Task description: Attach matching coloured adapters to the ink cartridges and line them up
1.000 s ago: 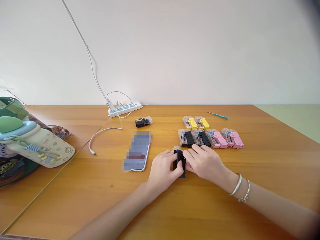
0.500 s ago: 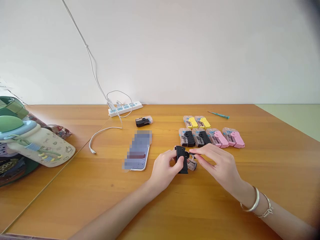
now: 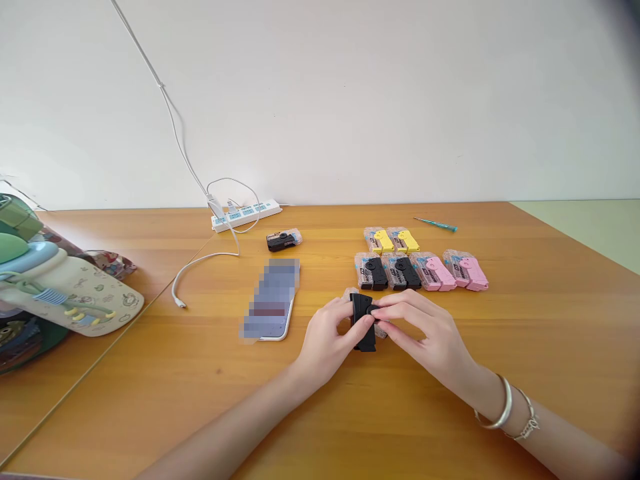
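Note:
My left hand [image 3: 327, 333] is closed on a small black-and-clear plastic device [image 3: 364, 327], thumb on its near face and fingers behind it. The black side of the device stands upright, and its clear part is mostly hidden behind the hands. My right hand [image 3: 430, 327] pinches at the round black knob on the device's right side; any small piece between those fingertips is hidden. Beyond the hands lie similar devices in a row: black ones [image 3: 376, 273] and pink ones [image 3: 436, 272], with two yellow ones [image 3: 383, 241] behind them.
A phone [image 3: 273, 300] with a blurred screen lies left of my hands. Another black device [image 3: 283, 240] is behind it, near a power strip [image 3: 247, 215] and a white cable [image 3: 200, 259]. A teal screwdriver [image 3: 437, 225] lies back right. A patterned bottle [image 3: 95, 293] stands far left.
My right fingertips have moved left, onto the device's round knob. The clear labelled part and clear ring that showed between my hands are now mostly covered. The view has shifted slightly.

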`<state>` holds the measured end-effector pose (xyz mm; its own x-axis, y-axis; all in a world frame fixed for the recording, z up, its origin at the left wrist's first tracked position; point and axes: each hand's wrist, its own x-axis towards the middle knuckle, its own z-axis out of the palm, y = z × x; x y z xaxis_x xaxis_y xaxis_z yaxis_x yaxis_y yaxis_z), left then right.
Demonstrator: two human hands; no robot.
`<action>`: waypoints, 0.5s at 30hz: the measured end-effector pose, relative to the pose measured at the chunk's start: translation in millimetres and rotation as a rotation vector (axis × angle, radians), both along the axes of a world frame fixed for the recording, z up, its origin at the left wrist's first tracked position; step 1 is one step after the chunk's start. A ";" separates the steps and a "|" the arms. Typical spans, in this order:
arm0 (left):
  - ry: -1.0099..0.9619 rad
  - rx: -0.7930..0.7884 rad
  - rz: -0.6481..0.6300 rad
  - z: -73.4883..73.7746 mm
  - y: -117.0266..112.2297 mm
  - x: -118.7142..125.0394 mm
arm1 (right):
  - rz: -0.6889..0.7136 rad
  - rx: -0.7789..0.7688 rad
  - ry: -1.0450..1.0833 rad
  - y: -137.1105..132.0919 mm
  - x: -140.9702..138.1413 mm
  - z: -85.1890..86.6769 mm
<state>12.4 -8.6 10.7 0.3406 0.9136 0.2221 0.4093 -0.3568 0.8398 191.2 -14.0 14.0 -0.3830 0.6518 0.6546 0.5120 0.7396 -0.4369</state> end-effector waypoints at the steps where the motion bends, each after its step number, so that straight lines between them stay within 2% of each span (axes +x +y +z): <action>1: 0.005 0.011 0.001 0.7 -0.3 0.1 | 0.000 -0.029 0.017 -0.8 -0.2 0.5; 4: 0.006 0.048 -0.007 2.8 -1.0 0.6 | -0.048 -0.141 0.081 -3.2 -0.9 1.2; 7: 0.024 0.116 -0.016 4.0 -1.2 0.8 | -0.083 -0.246 0.053 -5.2 -1.3 2.0; 10: 0.062 0.168 -0.029 4.1 -1.7 1.0 | -0.017 -0.288 -0.007 -6.2 -2.1 3.3; 15: 0.158 0.179 -0.020 3.5 -4.0 2.5 | 0.026 -0.370 0.018 -6.7 -4.4 0.5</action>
<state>14.9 -12.6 14.2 0.4019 0.8571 0.3223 0.5223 -0.5037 0.6882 186.8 -20.7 14.5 -0.3930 0.8359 0.3832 0.4846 0.5424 -0.6863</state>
